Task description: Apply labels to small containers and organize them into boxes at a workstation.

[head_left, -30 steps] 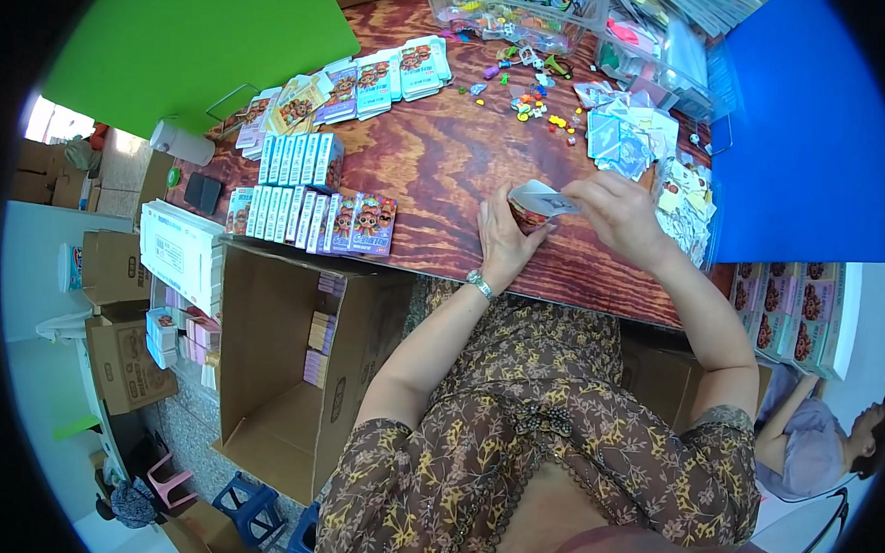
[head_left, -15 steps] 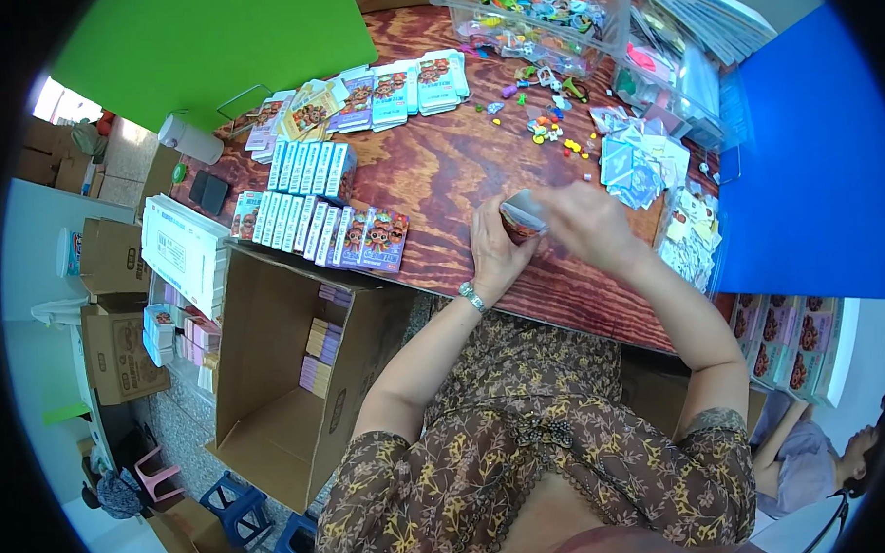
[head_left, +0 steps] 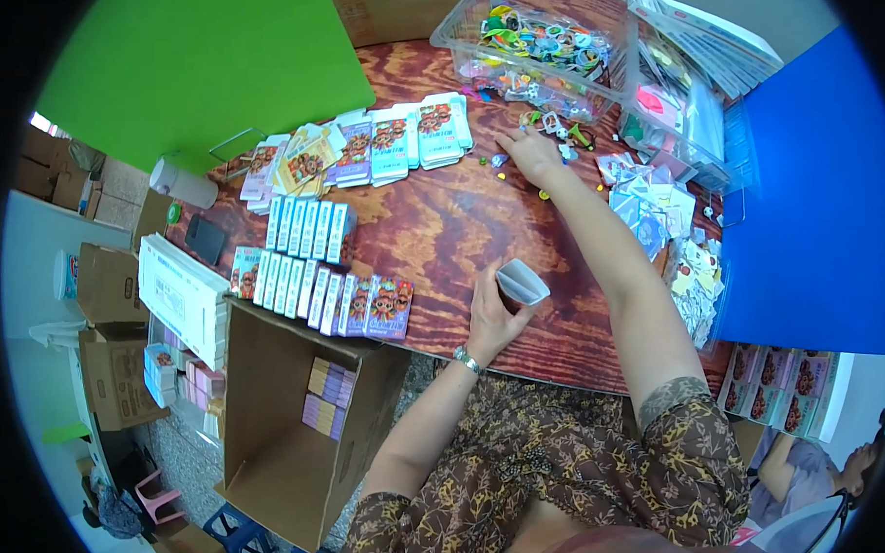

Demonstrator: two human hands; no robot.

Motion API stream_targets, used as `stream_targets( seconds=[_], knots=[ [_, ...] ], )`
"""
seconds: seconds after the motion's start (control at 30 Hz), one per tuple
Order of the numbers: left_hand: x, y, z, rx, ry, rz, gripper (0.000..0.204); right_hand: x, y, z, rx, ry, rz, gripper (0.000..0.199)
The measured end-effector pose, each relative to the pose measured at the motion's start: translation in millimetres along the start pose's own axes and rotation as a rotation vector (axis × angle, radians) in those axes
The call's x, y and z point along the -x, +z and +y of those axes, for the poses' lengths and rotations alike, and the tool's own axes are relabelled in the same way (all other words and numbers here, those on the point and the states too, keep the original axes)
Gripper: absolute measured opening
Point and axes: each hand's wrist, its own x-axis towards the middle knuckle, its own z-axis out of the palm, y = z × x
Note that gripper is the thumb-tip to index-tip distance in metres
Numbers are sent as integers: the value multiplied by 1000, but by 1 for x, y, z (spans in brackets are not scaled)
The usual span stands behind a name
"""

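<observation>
Left of the fingers, two rows of slim upright packets [head_left: 310, 257] stand on the wooden worktop [head_left: 441, 228]. Below them an open cardboard box [head_left: 301, 418] sits on the floor. Beyond the fingers lies a clear plastic tray [head_left: 542, 49] of coloured trinkets, with a green board [head_left: 201, 70] further left.

Brown dress with yellow floral print, short sleeves, silver wristwatch [head_left: 467, 359] on left wrist

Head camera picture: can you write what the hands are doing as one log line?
left hand: holds open small box | right hand: reaching to little toys on table | cardboard box: open beside table
</observation>
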Motion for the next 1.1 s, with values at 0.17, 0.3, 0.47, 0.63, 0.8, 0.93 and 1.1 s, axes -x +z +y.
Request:
stream_targets(
  seconds=[0.17, 0.3, 0.47, 0.63, 0.8, 0.93, 1.1],
  knots=[
    [0, 0, -3, -7, -11, -7, 88, -5, -3, 25, -151, 77, 144, 31],
    [0, -1, -2, 27, -47, -58, 88, -4, -10, 75, -222, 398, 335, 37],
    [6, 0, -3, 13, -60, -71, 88, 0, -4, 66, -294, 435, 166, 36],
    [8, 5, -8, -57, -14, -19, 90, 21, -29, 50, -420, 320, 286, 33],
    [-1, 5, -6, 11, -16, -17, 85, 94, -109, 4, -742, 29, 299, 44],
    [-7, 2, 7, -43, -7, 26, 84, 152, -154, -38, -1004, -143, -29, 51],
    [-3, 15, 17, -81, -28, 61, 84, 185, -156, -53, -716, -259, -333, 46]
  ],
)
